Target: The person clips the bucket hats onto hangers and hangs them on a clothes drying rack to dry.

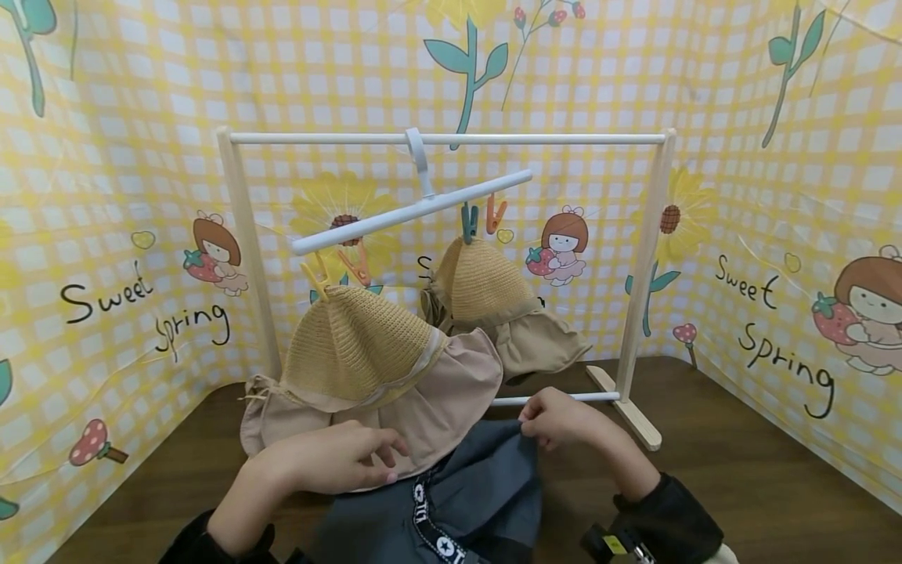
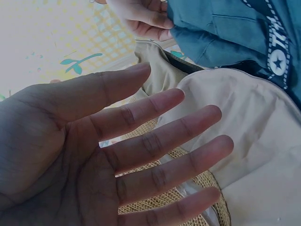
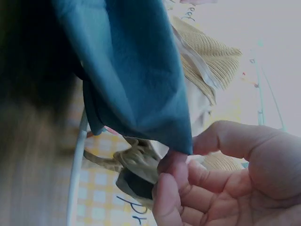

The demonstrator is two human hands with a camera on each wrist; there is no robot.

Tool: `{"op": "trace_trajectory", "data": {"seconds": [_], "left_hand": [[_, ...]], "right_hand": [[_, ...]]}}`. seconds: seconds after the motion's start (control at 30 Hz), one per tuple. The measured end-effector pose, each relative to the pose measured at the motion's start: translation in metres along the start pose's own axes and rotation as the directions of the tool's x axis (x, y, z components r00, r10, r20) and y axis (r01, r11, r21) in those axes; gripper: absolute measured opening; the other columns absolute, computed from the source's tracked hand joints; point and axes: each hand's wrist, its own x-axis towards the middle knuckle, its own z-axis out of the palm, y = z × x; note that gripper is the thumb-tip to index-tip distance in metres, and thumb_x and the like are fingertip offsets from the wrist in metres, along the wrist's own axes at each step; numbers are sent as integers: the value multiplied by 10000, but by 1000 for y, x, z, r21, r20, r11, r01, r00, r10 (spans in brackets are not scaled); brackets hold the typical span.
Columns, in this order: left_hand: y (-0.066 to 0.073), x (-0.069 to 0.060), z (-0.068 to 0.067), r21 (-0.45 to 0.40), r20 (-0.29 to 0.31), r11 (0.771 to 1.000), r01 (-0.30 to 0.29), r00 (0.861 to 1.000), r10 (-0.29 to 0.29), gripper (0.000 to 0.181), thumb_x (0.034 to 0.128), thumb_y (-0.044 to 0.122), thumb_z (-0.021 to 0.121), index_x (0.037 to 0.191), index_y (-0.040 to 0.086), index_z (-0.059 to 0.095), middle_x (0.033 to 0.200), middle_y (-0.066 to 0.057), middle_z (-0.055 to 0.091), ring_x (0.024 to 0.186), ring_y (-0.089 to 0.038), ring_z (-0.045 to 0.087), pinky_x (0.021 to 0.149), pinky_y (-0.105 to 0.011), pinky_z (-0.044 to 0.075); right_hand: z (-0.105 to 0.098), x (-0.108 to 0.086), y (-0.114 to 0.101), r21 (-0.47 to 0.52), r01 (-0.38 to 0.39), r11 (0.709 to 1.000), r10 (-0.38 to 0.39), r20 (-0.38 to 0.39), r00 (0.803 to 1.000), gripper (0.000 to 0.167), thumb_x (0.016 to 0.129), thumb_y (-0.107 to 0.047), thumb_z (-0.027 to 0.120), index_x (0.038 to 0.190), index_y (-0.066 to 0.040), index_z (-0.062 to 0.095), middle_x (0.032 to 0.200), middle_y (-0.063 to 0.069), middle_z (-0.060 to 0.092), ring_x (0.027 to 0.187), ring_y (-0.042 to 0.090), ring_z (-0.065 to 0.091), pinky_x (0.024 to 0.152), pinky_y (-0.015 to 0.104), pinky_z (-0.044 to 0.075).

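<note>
My right hand (image 1: 564, 419) pinches the upper right corner of a dark blue-grey cloth item (image 1: 486, 478), which has a black strap (image 1: 431, 521) with white stars and lettering. The left hand (image 1: 331, 458) holds nothing; in the left wrist view its fingers (image 2: 164, 146) are spread and loosely straight beside a straw hat (image 1: 359, 345) with a pink fabric brim. That hat hangs from a yellow clip (image 1: 319, 274) on a tilted white hanger (image 1: 380, 223). Behind it, a second straw hat (image 1: 486, 282) with a beige brim hangs from a green clip (image 1: 469, 221).
The hanger hooks onto the top bar (image 1: 550, 139) of a wooden-legged rack (image 1: 648, 274). Two orange clips, a left one (image 1: 355, 265) and a right one (image 1: 496, 214), hang from it without hats. A brown tabletop (image 1: 740, 486) meets yellow checked fabric walls (image 1: 761, 196).
</note>
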Motion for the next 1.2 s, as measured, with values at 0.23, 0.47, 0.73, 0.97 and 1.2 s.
{"op": "trace_trajectory", "data": {"seconds": [0.23, 0.47, 0.73, 0.97, 1.2], "left_hand": [[0, 0, 0, 12, -5, 1000, 0, 1000, 0, 276, 921, 242, 578, 1190, 180, 596, 1068, 13, 675, 962, -119, 634, 768, -279, 491], [-1, 1, 0, 0, 1, 1000, 9, 1000, -9, 287, 929, 236, 571, 1198, 141, 592, 1072, -7, 671, 932, -114, 634, 738, -263, 489], [-3, 0, 1, 6, 8, 1000, -25, 1000, 25, 300, 929, 238, 572, 1205, 120, 585, 1067, -3, 669, 931, -111, 633, 731, -258, 488], [-1, 0, 1, -8, 7, 1000, 1, 1000, -1, 286, 930, 212, 567, 1203, 131, 590, 1081, -10, 669, 952, -128, 631, 740, -262, 489], [-1, 1, 1, -8, 4, 1000, 16, 1000, -16, 284, 926, 204, 572, 1201, 138, 593, 1077, -6, 672, 965, -137, 629, 745, -268, 488]], "right_hand": [[-22, -8, 11, -42, 35, 999, -37, -58, 998, 179, 916, -46, 484, 933, 83, 608, 647, 3, 501, 524, 69, 440, 531, 263, 430], [-36, -14, 16, -14, -34, 999, 34, -35, 999, 167, 973, -63, 415, 988, 45, 540, 546, -19, 403, 435, 70, 363, 481, 231, 333], [-40, -14, 20, 58, -71, 996, 72, -20, 997, 152, 975, -50, 426, 1000, 59, 529, 692, 64, 565, 496, 54, 559, 503, 235, 484], [-44, -17, 20, 93, -75, 993, 77, -18, 997, 202, 966, -45, 453, 1057, 113, 540, 778, 107, 590, 553, 64, 590, 549, 258, 518], [-45, -18, 18, 133, -59, 989, 61, -11, 998, 173, 947, -84, 512, 992, 76, 564, 682, 31, 589, 570, 60, 595, 558, 233, 515]]}}
